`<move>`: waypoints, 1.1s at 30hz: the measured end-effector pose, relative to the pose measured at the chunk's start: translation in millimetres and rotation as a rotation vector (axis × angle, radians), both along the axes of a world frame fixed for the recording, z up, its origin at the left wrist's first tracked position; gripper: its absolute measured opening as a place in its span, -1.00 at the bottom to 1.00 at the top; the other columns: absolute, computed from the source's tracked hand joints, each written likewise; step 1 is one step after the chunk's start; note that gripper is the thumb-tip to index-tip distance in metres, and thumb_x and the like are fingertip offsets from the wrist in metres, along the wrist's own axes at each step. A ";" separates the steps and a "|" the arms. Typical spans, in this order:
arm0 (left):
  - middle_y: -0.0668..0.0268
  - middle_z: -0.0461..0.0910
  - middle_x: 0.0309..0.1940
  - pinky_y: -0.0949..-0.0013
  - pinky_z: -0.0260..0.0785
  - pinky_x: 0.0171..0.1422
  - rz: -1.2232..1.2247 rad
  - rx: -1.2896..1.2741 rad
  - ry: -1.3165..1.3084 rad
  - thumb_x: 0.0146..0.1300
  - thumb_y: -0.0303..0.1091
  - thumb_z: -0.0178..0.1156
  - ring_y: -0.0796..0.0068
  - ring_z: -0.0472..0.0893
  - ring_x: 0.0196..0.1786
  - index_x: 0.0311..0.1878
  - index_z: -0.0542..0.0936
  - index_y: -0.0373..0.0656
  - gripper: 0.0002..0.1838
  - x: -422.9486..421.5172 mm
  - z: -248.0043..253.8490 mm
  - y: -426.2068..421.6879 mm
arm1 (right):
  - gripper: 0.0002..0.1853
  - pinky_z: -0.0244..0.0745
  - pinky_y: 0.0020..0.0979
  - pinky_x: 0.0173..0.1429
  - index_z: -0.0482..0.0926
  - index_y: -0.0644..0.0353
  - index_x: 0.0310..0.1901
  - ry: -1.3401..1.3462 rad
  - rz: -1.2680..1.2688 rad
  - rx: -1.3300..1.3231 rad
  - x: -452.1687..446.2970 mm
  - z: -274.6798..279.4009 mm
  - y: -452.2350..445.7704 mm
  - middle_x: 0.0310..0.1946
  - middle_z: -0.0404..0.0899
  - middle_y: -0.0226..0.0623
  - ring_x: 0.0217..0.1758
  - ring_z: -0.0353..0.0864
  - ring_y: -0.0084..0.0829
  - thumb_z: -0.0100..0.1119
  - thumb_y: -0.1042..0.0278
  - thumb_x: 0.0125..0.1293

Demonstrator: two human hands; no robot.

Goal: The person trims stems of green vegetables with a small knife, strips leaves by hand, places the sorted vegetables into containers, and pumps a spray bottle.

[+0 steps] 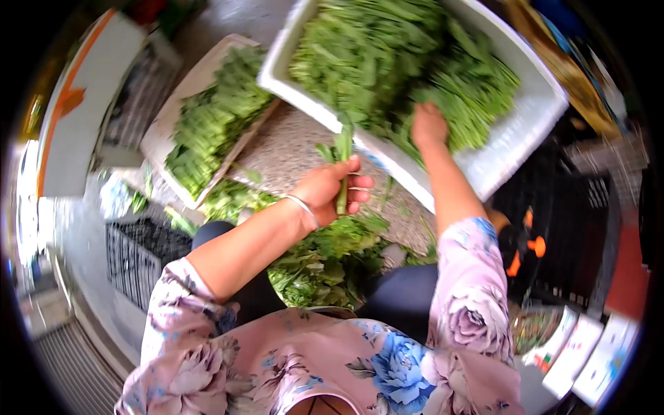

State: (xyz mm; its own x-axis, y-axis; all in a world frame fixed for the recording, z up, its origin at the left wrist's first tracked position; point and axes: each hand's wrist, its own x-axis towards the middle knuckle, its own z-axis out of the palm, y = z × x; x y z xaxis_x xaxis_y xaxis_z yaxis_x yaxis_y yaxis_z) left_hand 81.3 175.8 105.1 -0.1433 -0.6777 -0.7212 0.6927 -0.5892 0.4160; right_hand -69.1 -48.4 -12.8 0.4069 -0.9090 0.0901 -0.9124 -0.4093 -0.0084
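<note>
A short green stalk with leaves (343, 146) is held upright in my left hand (328, 187), its fingers closed around the stem near the foam box's front corner. My right hand (430, 126) reaches inside the white foam box (508, 155) and touches the leafy greens (477, 86) on its right side; its fingertips are hidden among the stems. A larger pile of leafy greens (366, 52) fills the left part of the box.
Left of the box, a shallow tray (162, 131) bears neat rows of greens (214, 117). Loose leaves and trimmings (318, 259) lie between my knees. A black crate (145, 249) stands at left, a dark crate (581, 228) at right, with an orange-handled tool (536, 245) beside it.
</note>
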 end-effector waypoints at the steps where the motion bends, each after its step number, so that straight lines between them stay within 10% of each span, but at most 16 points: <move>1: 0.35 0.51 -0.47 0.46 0.33 -0.49 0.054 -0.009 0.034 0.31 -0.14 -0.06 0.51 0.47 -0.50 -0.26 0.34 -0.05 -0.81 9.3 -10.5 6.4 | -0.77 0.42 -0.23 -0.07 0.45 0.07 -0.13 0.098 0.051 -0.038 -0.3 -0.1 -0.1 -0.10 0.40 -0.21 -0.01 0.43 -0.25 -0.10 0.39 0.18; 19: 0.39 0.49 -0.50 0.57 0.12 -0.57 0.124 -0.157 0.059 0.29 -0.01 -0.07 0.64 0.30 -0.61 -0.30 0.42 -0.13 -0.65 38.7 -17.2 33.2 | -0.87 0.34 -0.35 -0.41 0.44 0.22 -0.46 -0.497 0.302 -0.147 42.9 162.3 110.1 -0.51 0.38 -0.26 -0.49 0.43 -0.29 0.22 0.49 -0.01; 27: 0.47 0.37 -0.63 0.58 0.14 -0.56 0.139 -0.338 0.252 0.12 0.31 -0.06 0.66 0.28 -0.62 -0.38 0.46 -0.03 -0.47 29.9 -3.8 55.4 | -0.87 0.41 -0.36 -0.33 0.48 0.25 -0.40 -0.624 0.544 0.184 76.5 161.5 213.1 -0.43 0.45 -0.23 -0.42 0.50 -0.22 0.19 0.57 -0.04; 31: 0.49 0.39 -0.62 0.58 -0.05 -0.61 0.139 -0.312 0.191 0.17 0.20 -0.01 0.67 0.21 -0.65 -0.40 0.47 0.00 -0.57 34.1 -10.2 60.4 | -0.86 0.44 -0.36 -0.27 0.48 0.23 -0.39 -0.677 0.550 0.207 67.0 161.5 238.5 -0.36 0.50 -0.22 -0.35 0.54 -0.20 0.18 0.58 -0.05; 33: 0.45 0.48 -0.49 0.55 0.16 -0.46 0.079 -0.293 -0.008 0.23 0.00 0.02 0.64 0.36 -0.47 -0.36 0.49 0.01 -0.72 35.8 -21.6 61.3 | -0.84 0.44 -0.33 -0.22 0.50 0.23 -0.37 -0.612 0.600 0.187 58.0 166.4 250.7 -0.34 0.53 -0.23 -0.27 0.54 -0.21 0.22 0.52 -0.06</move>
